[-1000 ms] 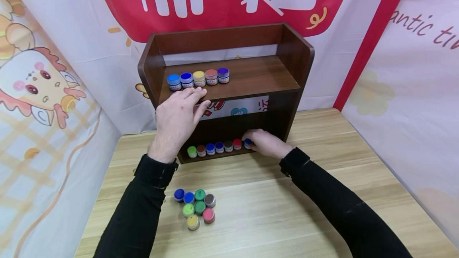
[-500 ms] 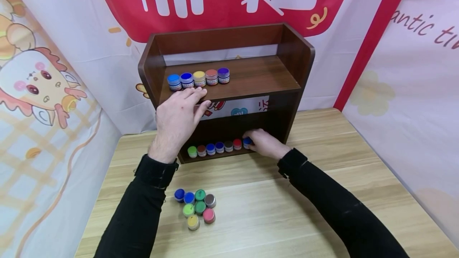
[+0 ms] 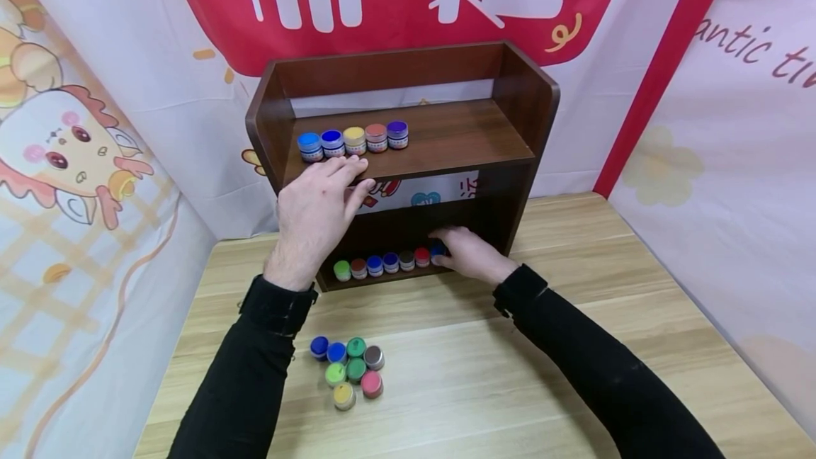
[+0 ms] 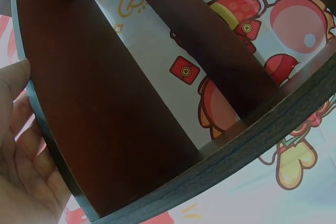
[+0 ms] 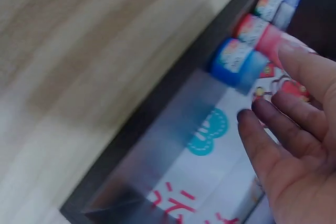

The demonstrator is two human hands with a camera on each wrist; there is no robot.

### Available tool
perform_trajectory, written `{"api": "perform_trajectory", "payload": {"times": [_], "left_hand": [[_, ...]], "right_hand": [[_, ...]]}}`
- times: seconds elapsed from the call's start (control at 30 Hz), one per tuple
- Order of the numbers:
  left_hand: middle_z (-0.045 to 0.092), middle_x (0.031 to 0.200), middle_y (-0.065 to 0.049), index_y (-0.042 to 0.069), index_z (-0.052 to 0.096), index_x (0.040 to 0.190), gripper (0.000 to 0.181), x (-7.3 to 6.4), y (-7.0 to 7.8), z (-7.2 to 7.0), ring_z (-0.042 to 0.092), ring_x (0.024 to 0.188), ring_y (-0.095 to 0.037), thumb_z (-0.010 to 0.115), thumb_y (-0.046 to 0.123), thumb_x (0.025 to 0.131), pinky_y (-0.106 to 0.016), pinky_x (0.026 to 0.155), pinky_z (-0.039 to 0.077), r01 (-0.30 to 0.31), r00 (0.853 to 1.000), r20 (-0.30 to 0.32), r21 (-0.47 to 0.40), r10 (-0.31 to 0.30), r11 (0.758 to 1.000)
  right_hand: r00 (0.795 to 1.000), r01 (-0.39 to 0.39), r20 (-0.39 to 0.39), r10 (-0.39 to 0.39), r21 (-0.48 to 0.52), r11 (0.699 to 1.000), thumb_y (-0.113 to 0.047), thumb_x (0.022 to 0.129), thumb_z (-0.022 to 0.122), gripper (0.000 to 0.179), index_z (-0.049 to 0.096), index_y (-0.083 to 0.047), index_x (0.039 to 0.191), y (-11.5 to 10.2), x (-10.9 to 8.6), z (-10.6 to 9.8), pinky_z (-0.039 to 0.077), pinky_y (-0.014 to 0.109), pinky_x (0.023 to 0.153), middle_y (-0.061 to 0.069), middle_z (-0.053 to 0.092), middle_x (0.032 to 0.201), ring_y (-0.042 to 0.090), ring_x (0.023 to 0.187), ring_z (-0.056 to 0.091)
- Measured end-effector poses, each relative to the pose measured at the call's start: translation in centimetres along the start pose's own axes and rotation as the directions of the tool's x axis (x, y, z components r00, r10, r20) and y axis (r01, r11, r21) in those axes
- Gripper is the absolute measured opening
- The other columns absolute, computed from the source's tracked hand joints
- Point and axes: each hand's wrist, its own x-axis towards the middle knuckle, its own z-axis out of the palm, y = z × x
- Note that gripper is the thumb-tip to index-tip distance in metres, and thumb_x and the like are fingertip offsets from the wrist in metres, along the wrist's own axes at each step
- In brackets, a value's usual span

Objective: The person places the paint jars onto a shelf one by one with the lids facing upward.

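Right hand [image 3: 472, 253]: fingers loosely spread, a narrow gap between them and the blue jar [image 5: 233, 66]; cannot tell whether the thumb touches a jar
Blue jar: just beside the right hand's fingers, partly hidden by that hand, last at the right end of the lower row [image 3: 390, 262]
Lower row: 7 jars, leading left from the right hand; 3 blue, 1 red, 1 grey, 1 brown, 1 green
Left hand [image 3: 319, 204]: fingers over the front edge of the shelf's [image 3: 465, 133] upper board, thumb at that edge; cannot tell whether it grips
Upper row [image 3: 354, 140]: 5 jars, just beyond the left hand; 2 blue, 1 violet, 1 yellow, 1 coral
Loose jars [image 3: 355, 370]: 8 clustered on the table [image 3: 497, 374], nearer the person than either hand; 2 blue, 3 green, 1 grey, 1 pink, 1 yellow
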Motion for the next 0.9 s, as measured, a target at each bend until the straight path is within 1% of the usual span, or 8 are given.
{"api": "perform_trajectory", "payload": {"times": [0.07, 0.17, 0.33, 0.43, 0.57, 0.63, 0.73, 0.9], "left_hand": [[0.068, 0.137, -0.002, 0.023, 0.07, 0.138, 0.056, 0.0, 0.0, 0.0, 0.065, 0.121, -0.027, 0.049, 0.06, 0.102, -0.044, 0.084, 0.061, 0.0, 1.0, -0.001, 0.001, 0.0, 1.0], [0.068, 0.137, -0.002, 0.022, 0.07, 0.138, 0.055, -0.1, 0.0, 0.0, 0.066, 0.121, -0.027, 0.049, 0.06, 0.102, -0.044, 0.084, 0.061, -0.001, 1.0, -0.008, 0.001, 0.001, 1.0], [0.069, 0.136, -0.002, 0.023, 0.07, 0.137, 0.055, -0.1, -0.1, 0.1, 0.066, 0.121, -0.026, 0.05, 0.059, 0.102, -0.044, 0.086, 0.06, -0.008, 1.0, -0.019, -0.002, 0.008, 1.0], [0.068, 0.137, -0.001, 0.023, 0.07, 0.138, 0.055, 0.0, -0.1, 0.1, 0.065, 0.122, -0.026, 0.049, 0.059, 0.102, -0.044, 0.087, 0.06, -0.007, 1.0, -0.015, -0.002, 0.007, 1.0], [0.068, 0.137, -0.001, 0.023, 0.07, 0.138, 0.055, 0.0, -0.1, 0.2, 0.065, 0.123, -0.026, 0.049, 0.06, 0.102, -0.044, 0.088, 0.059, -0.006, 1.0, -0.008, -0.001, 0.006, 1.0], [0.068, 0.137, -0.001, 0.023, 0.069, 0.138, 0.055, -0.1, -0.1, 0.2, 0.065, 0.123, -0.026, 0.048, 0.06, 0.102, -0.044, 0.088, 0.059, -0.008, 1.0, -0.009, -0.001, 0.007, 1.0], [0.068, 0.137, -0.001, 0.023, 0.07, 0.138, 0.055, -0.1, -0.2, 0.2, 0.065, 0.123, -0.026, 0.048, 0.06, 0.103, -0.044, 0.087, 0.06, -0.01, 1.0, -0.015, -0.002, 0.01, 1.0], [0.068, 0.137, -0.001, 0.023, 0.07, 0.138, 0.055, -0.1, -0.1, 0.3, 0.065, 0.122, -0.026, 0.048, 0.06, 0.103, -0.044, 0.087, 0.06, -0.008, 1.0, -0.018, -0.001, 0.008, 1.0]], "right_hand": [[0.999, 0.021, -0.032, -0.02, 0.017, 1.0, -0.026, 0.095, 0.076, 0.053, 0.061, -0.005, 0.141, -0.7, -0.2, -0.3, 0.051, 0.039, 0.106, 0.011, 0.064, 0.138, 0.022, 0.124, 0.061], [0.994, 0.086, -0.073, -0.084, 0.031, 0.996, -0.024, 0.095, 0.076, 0.051, 0.062, -0.005, 0.14, -1.9, -0.5, -0.6, 0.052, 0.037, 0.103, 0.01, 0.064, 0.137, 0.02, 0.122, 0.062], [0.971, 0.217, -0.102, -0.214, 0.015, 0.976, -0.021, 0.096, 0.075, 0.046, 0.063, -0.006, 0.137, -3.9, -1.3, -0.3, 0.053, 0.031, 0.1, 0.007, 0.065, 0.133, 0.017, 0.119, 0.063], [0.958, 0.277, -0.082, -0.276, -0.003, 0.961, -0.022, 0.097, 0.074, 0.045, 0.063, -0.007, 0.138, -4.9, -1.7, 0.3, 0.051, 0.03, 0.103, 0.005, 0.065, 0.134, 0.015, 0.122, 0.062], [0.947, 0.321, -0.018, -0.321, -0.006, 0.947, -0.027, 0.098, 0.073, 0.047, 0.062, -0.011, 0.141, -6.4, -2.6, 1.0, 0.049, 0.027, 0.105, 0.004, 0.065, 0.138, 0.013, 0.126, 0.059], [0.938, 0.348, 0.004, -0.348, 0.003, 0.938, -0.026, 0.098, 0.073, 0.047, 0.062, -0.012, 0.141, -7.2, -3.0, 1.4, 0.048, 0.027, 0.107, 0.004, 0.065, 0.138, 0.014, 0.127, 0.059], [0.913, 0.407, 0.018, -0.408, 0.014, 0.913, -0.022, 0.097, 0.073, 0.046, 0.063, -0.009, 0.14, -8.2, -3.6, 2.0, 0.047, 0.025, 0.107, 0.004, 0.065, 0.137, 0.014, 0.127, 0.06], [0.86, 0.51, 0.035, -0.509, 0.005, 0.86, -0.021, 0.097, 0.074, 0.043, 0.065, -0.009, 0.137, -9.6, -4.5, 3.0, 0.045, 0.023, 0.108, 0.003, 0.066, 0.136, 0.013, 0.126, 0.06]]}}
